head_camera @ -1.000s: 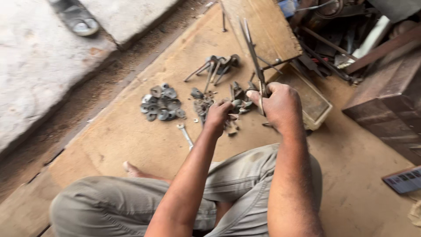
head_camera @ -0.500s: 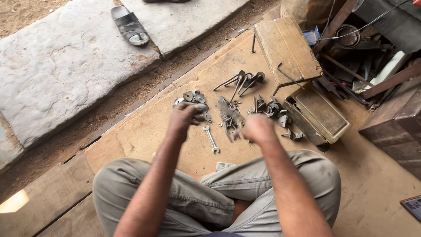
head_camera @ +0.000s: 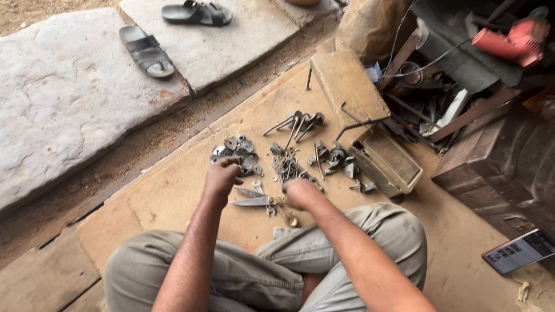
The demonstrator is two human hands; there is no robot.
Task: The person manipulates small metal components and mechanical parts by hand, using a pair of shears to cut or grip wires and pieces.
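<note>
Both hands have drawn back: the right hand (head_camera: 300,193) now grips brass-handled scissors (head_camera: 260,201), and the left hand (head_camera: 222,176) curls loosely by dull grey metal discs (head_camera: 237,151) on the plywood floor (head_camera: 167,196).

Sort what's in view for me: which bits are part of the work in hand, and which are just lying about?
In hand:
left hand
right hand
scissors
washer pile
small metal parts
long-handled tools

Lying about:
sandals
wooden box
red power tool
phone

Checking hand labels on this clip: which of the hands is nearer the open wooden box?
Right. The right hand lies just left of the wooden box; the left hand is farther left, beyond the scattered metal parts.
</note>
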